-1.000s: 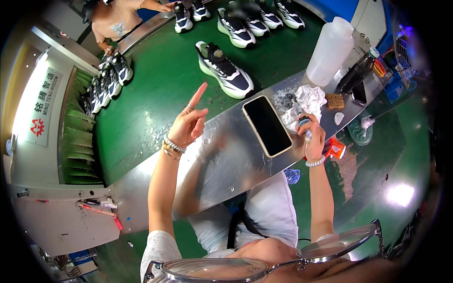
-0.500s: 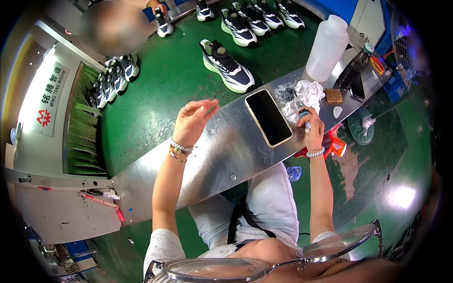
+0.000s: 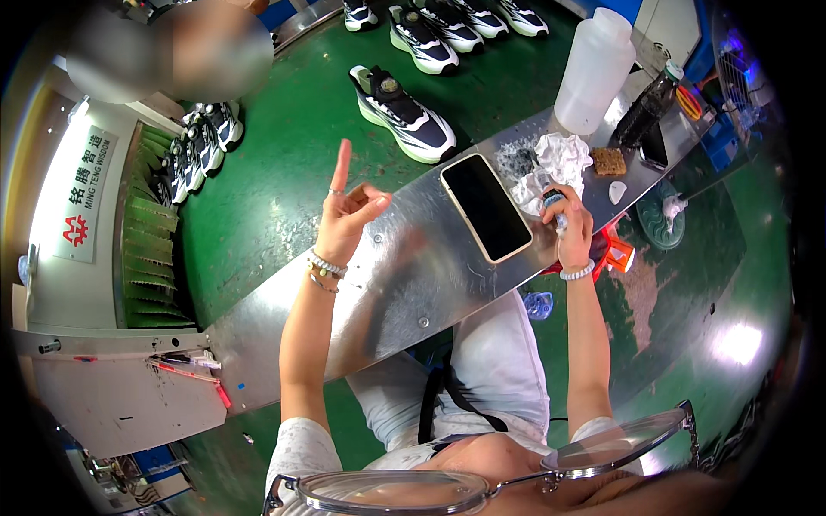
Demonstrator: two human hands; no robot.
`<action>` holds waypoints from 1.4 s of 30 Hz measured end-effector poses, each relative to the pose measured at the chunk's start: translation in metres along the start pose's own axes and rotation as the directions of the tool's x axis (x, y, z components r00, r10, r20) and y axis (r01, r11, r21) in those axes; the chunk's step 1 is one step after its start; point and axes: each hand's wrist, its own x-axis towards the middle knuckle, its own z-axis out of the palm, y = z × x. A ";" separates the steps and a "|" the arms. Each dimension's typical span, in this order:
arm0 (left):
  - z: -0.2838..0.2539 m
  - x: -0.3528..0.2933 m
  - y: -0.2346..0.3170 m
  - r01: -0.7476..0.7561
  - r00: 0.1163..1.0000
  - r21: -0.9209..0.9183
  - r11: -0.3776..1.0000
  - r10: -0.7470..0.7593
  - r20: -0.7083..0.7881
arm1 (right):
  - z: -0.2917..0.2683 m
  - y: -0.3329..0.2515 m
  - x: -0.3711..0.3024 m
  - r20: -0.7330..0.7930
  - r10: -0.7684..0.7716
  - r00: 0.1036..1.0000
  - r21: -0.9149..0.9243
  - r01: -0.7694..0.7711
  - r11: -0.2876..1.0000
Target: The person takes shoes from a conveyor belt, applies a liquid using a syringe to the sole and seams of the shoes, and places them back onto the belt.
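Note:
My left hand (image 3: 346,219) is raised above the metal ledge, holding nothing, index finger pointing away from me and the others loosely curled. A small, pale blue and white tube-like object with a dark end (image 3: 555,205) is gripped in my right hand (image 3: 570,232), over the ledge's near edge. Between my hands lies a phone (image 3: 487,208) with a dark screen and pale rim. Crumpled white paper (image 3: 564,157) sits just beyond my right hand. The nearest sneaker (image 3: 404,118), navy, white and black, stands on the green surface past the phone.
Several more sneakers (image 3: 423,43) stand at the far side, and others (image 3: 206,142) line up at left. A white plastic bottle (image 3: 594,73), a dark bottle (image 3: 647,107) and a brown sponge block (image 3: 609,162) are at right. A blurred person (image 3: 215,52) is at far left.
My left hand has gone from flat, stretched fingers to a pointing index finger. My right hand keeps its hold. The far person's hand and the sneaker in it are out of sight now.

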 end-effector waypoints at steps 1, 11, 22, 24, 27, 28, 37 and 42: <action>0.002 0.003 0.004 0.016 0.999 0.093 0.996 -0.020 0.037 | -0.001 0.002 0.000 -0.002 0.003 1.000 0.009 -0.003 1.000; -0.011 0.103 -0.063 0.562 0.790 -0.278 0.779 -0.605 -0.101 | -0.001 0.000 -0.002 0.046 -0.121 0.992 0.078 0.117 0.990; 0.031 0.141 -0.071 0.540 0.555 -0.596 0.594 -0.784 -0.279 | -0.003 -0.003 -0.003 0.065 -0.085 0.994 0.038 0.083 0.996; 0.028 0.144 -0.071 0.471 0.618 -0.536 0.701 -0.696 -0.366 | 0.000 -0.001 -0.006 0.052 -0.090 0.995 0.042 0.088 0.995; 0.007 0.152 -0.067 0.367 0.606 -0.534 0.762 -0.631 -0.484 | 0.000 -0.002 -0.004 0.061 -0.065 0.996 0.033 0.063 0.997; 0.001 0.149 -0.067 0.352 0.621 -0.525 0.775 -0.613 -0.489 | -0.001 -0.002 -0.005 0.052 -0.040 0.998 0.032 0.038 0.999; -0.102 0.000 -0.038 0.268 0.893 -0.452 0.851 -0.396 -0.215 | -0.004 0.013 -0.001 0.050 -0.052 0.997 -0.052 0.055 0.997; -0.052 -0.249 0.010 0.314 0.731 -0.593 0.742 -0.587 -0.347 | 0.006 -0.002 -0.008 0.051 -0.097 0.994 -0.064 0.100 0.993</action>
